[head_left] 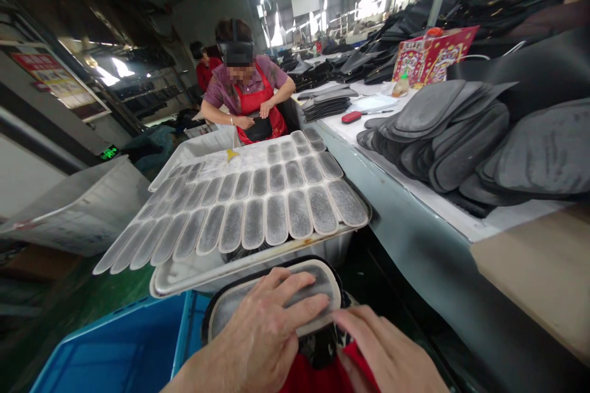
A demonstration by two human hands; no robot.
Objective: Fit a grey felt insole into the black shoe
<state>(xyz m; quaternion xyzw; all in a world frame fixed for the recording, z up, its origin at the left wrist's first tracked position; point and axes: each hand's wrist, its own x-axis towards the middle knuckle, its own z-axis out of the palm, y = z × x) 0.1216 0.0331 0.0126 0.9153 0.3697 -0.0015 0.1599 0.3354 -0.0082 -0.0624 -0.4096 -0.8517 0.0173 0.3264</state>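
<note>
Both hands flat, fingers spread: left hand (267,325), right hand (387,350) pressing grey pad (318,279); long axis left-right, slightly tilted.

two hands are showing near: the left hand (271,325) is lying flat on one pad (276,298), and the right hand (387,350) is sitting just right of it. one tray (258,264) is carrying pads in three rows; the near row (239,227) is showing about eleven, the middle row (249,184) about eleven, and the far row (295,148) about six, though the left ends are blurring together. one blue crate (120,350) is sitting near left. one white bin (78,209) is standing left. two people are working far off: one worker (246,89) in a red apron and one person (205,64) behind. one red-handled tool (357,115) is lying on the right table (415,196). one red box (431,55) is standing far right.
</note>
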